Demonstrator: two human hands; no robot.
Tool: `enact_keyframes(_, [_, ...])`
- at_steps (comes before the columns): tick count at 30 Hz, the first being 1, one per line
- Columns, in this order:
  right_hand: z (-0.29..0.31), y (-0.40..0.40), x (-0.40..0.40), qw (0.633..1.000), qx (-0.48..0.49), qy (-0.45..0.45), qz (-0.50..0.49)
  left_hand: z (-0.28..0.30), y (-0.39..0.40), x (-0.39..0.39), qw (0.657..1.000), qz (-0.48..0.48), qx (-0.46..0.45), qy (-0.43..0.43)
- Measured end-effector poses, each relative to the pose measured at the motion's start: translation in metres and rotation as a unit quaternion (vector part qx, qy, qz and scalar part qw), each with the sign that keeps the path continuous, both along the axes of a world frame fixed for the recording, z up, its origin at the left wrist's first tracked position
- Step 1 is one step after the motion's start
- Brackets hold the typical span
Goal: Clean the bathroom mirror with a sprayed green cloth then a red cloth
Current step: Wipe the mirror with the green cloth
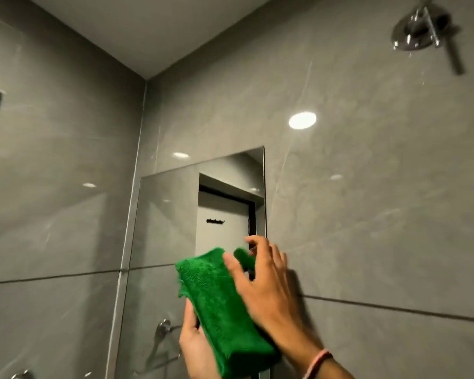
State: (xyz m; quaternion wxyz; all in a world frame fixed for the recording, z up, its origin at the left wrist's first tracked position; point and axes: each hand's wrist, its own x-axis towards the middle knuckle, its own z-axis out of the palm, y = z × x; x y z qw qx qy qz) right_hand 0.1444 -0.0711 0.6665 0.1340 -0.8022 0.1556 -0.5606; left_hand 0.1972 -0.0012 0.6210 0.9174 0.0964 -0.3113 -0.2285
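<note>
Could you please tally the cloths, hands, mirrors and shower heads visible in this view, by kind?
Green cloth: 1
Hands: 2, left hand and right hand
Mirror: 1
Shower head: 1
Total: 5

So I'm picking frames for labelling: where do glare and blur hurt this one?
Head view: round light glare on the wall; shower head and right hand motion-blurred; green cloth fairly sharp; wide-angle lens bends the mirror edges.
</note>
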Motion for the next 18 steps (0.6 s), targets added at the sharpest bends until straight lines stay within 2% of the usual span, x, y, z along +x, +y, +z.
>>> enact_keyframes(2, [0.023,-0.015,-0.013,0.987,-0.103,-0.064,-0.103,0.036,-0.008,0.005,1.000,0.011,-0.015,0.015])
enact_keyframes(4, [0.047,-0.034,-0.028,0.951,-0.199,-0.107,-0.210,0.077,-0.024,0.015,0.986,0.151,0.032,-0.056])
enact_keyframes(5, [0.058,-0.043,-0.034,0.939,-0.219,-0.093,-0.247,0.099,-0.035,0.019,0.958,0.254,0.067,-0.118])
enact_keyframes(6, [0.066,-0.052,-0.039,0.930,-0.232,-0.066,-0.278,0.122,-0.047,0.023,0.913,0.343,0.077,-0.207])
enact_keyframes(7, [0.073,-0.061,-0.041,0.919,-0.245,-0.036,-0.305,0.144,-0.062,0.027,0.846,0.427,0.078,-0.308])
enact_keyframes(8, [0.078,-0.070,-0.040,0.906,-0.262,-0.005,-0.334,0.160,-0.082,0.034,0.758,0.511,0.093,-0.394])
enact_keyframes(9, [0.080,-0.076,-0.039,0.888,-0.284,0.024,-0.360,0.172,-0.097,0.043,0.671,0.580,0.111,-0.448])
enact_keyframes(10, [0.081,-0.081,-0.036,0.872,-0.310,0.044,-0.377,0.180,-0.109,0.052,0.610,0.624,0.135,-0.469])
enact_keyframes(11, [0.082,-0.085,-0.033,0.860,-0.329,0.053,-0.387,0.182,-0.116,0.060,0.586,0.645,0.146,-0.469])
enact_keyframes(15, [0.085,-0.091,-0.008,0.841,-0.350,0.053,-0.409,0.198,-0.122,0.099,0.573,0.671,0.119,-0.455])
enact_keyframes(18, [0.086,-0.094,0.005,0.839,-0.348,0.039,-0.417,0.219,-0.109,0.157,0.601,0.668,0.171,-0.405])
